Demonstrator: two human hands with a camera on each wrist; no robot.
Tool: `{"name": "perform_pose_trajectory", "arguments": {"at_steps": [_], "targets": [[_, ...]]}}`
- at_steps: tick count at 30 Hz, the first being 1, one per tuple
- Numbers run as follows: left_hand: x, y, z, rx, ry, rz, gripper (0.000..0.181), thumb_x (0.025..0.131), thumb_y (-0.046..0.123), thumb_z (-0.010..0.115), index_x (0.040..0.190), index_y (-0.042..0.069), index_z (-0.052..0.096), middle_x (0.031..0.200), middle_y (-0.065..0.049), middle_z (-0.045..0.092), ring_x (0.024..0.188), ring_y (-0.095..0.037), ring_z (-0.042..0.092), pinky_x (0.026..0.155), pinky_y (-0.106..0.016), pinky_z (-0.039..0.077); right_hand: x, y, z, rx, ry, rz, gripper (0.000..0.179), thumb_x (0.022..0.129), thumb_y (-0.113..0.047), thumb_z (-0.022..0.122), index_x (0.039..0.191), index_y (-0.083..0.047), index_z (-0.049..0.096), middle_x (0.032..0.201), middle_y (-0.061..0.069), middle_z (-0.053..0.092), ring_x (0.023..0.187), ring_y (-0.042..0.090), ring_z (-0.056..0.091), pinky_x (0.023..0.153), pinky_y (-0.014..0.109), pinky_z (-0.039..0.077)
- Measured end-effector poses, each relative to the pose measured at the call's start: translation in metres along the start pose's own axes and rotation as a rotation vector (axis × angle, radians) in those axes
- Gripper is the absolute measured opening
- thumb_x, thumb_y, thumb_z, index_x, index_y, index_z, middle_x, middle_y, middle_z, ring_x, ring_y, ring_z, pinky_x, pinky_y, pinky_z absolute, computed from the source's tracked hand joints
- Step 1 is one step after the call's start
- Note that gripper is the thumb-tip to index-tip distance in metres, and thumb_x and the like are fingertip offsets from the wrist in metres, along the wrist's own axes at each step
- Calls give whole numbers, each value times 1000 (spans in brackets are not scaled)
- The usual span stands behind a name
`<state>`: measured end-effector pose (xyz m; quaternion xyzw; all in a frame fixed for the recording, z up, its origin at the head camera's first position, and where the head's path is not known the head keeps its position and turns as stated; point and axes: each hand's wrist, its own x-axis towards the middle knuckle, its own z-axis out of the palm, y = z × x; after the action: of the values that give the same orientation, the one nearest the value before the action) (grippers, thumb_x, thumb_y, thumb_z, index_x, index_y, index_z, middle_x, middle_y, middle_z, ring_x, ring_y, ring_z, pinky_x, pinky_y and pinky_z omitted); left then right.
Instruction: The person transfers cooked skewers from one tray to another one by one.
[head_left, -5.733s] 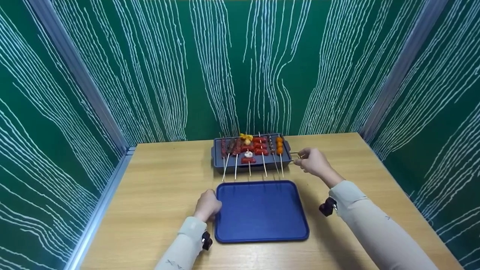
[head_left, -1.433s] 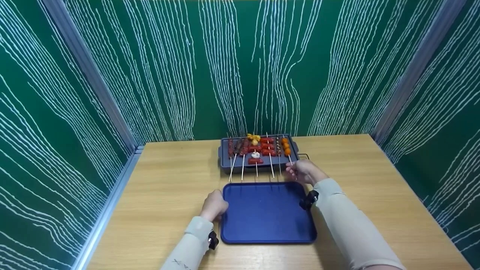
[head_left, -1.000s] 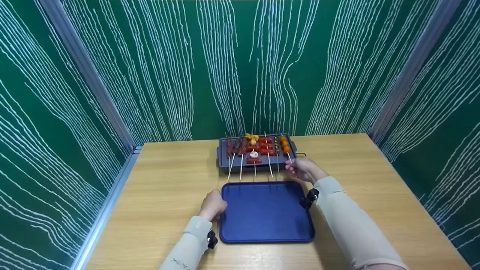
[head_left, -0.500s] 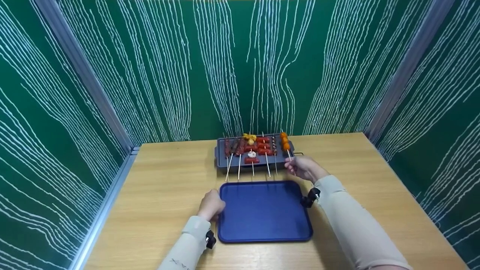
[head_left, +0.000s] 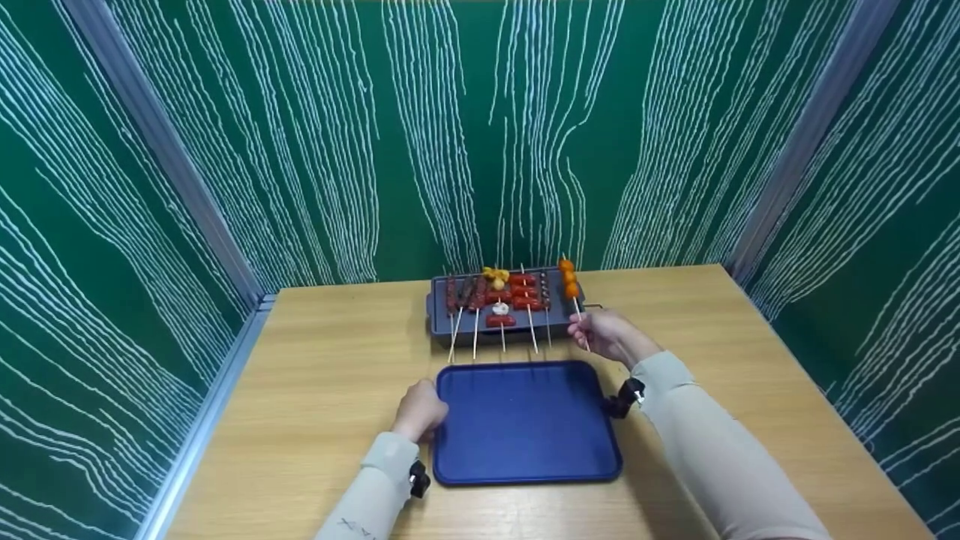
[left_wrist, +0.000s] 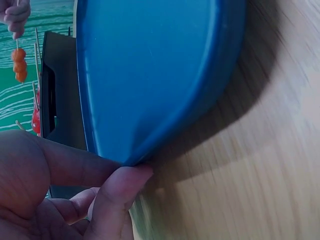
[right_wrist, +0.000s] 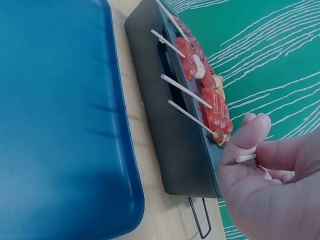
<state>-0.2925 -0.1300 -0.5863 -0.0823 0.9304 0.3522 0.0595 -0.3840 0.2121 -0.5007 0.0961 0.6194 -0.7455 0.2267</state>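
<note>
My right hand [head_left: 606, 334] pinches the stick of a skewer with orange balls [head_left: 570, 279], raised above the right end of a dark grill [head_left: 480, 336]. In the right wrist view only the stick's butt end [right_wrist: 246, 158] shows between thumb and fingers. My left hand [head_left: 420, 409] grips the left rim of a blue tray [head_left: 529, 424]; in the left wrist view thumb and finger [left_wrist: 131, 182] pinch that rim. Nothing lies on the tray. Several other skewers, among them red sausage pieces [head_left: 525, 291] and dark meat [head_left: 451, 294], rest on the grill, their sticks pointing toward me.
A wire handle [head_left: 595, 306] juts from the grill's right end, near my right hand. The grill stands close to the back edge of the wooden table [head_left: 337, 360], just behind the tray. Green walls with white lines [head_left: 300, 150] enclose the table's back and sides.
My right hand has gone from the grill's wire handle to the orange-ball skewer's stick and has lifted that skewer off the grill. My left hand has stayed on the tray's rim.
</note>
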Motion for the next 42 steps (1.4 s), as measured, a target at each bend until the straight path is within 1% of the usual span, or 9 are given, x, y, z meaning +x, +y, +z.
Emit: {"name": "perform_pose_trajectory", "arguments": {"at_steps": [1, 4, 9, 16, 23, 29, 36, 42], "targets": [[-2, 3, -1, 2, 2, -14, 11, 88, -3, 55, 93, -3, 65, 92, -27, 70, 39, -19, 55, 32, -29, 48, -1, 0, 0, 6, -1, 1, 19, 107, 9, 33, 110, -2, 49, 74, 1, 62, 58, 6, 54, 53, 14, 49], [-3, 4, -1, 8, 2, -25, 11, 90, -3, 57, 96, -2, 65, 95, -26, 70, 40, -20, 55, 32, -28, 47, -4, -1, -1, 13, -9, -1, 19, 108, 8, 33, 112, -2, 49, 75, 1, 62, 60, 7, 55, 55, 15, 50], [-4, 4, -1, 5, 5, -30, 12, 89, -3, 57, 99, -3, 64, 97, -27, 70, 40, -20, 54, 30, -27, 44, -10, -1, -3, 10, -23, -13, 18, 108, 7, 33, 113, -2, 48, 75, 1, 63, 61, 7, 56, 56, 16, 51], [-5, 5, -2, 2, 5, -13, 11, 89, -3, 57, 97, -3, 64, 96, -27, 70, 38, -19, 54, 30, -27, 45, -17, -1, -6, -6, -41, -31, 18, 109, 7, 32, 113, -2, 47, 75, 0, 64, 62, 8, 57, 57, 17, 53], [-7, 5, -3, 15, 18, 13, 11, 87, -4, 55, 88, -1, 66, 86, -23, 69, 44, -22, 58, 30, -27, 44, -27, -2, -6, -43, -39, -51, 18, 109, 6, 33, 116, -2, 48, 78, 0, 66, 65, 10, 58, 61, 19, 54], [-8, 5, -3, -11, 13, 13, 14, 87, -5, 54, 94, -2, 66, 89, -24, 68, 41, -20, 54, 29, -28, 42, -33, -3, -4, -55, -33, -54, 19, 108, 7, 35, 118, -2, 49, 81, 2, 69, 67, 11, 61, 62, 21, 57], [-8, 7, -2, -11, 8, -24, 17, 88, -4, 55, 99, -4, 67, 96, -28, 71, 39, -20, 54, 30, -31, 47, -39, -2, -4, -73, -54, -62, 19, 107, 8, 39, 115, -2, 52, 84, 3, 72, 71, 12, 67, 66, 22, 60], [-5, 6, -1, -7, 7, -19, 18, 89, -5, 56, 103, -6, 68, 96, -28, 71, 40, -22, 57, 32, -35, 51, -45, 0, -5, -91, -79, -68, 17, 107, 8, 40, 117, -1, 51, 87, 5, 73, 75, 14, 69, 71, 24, 63]]}}
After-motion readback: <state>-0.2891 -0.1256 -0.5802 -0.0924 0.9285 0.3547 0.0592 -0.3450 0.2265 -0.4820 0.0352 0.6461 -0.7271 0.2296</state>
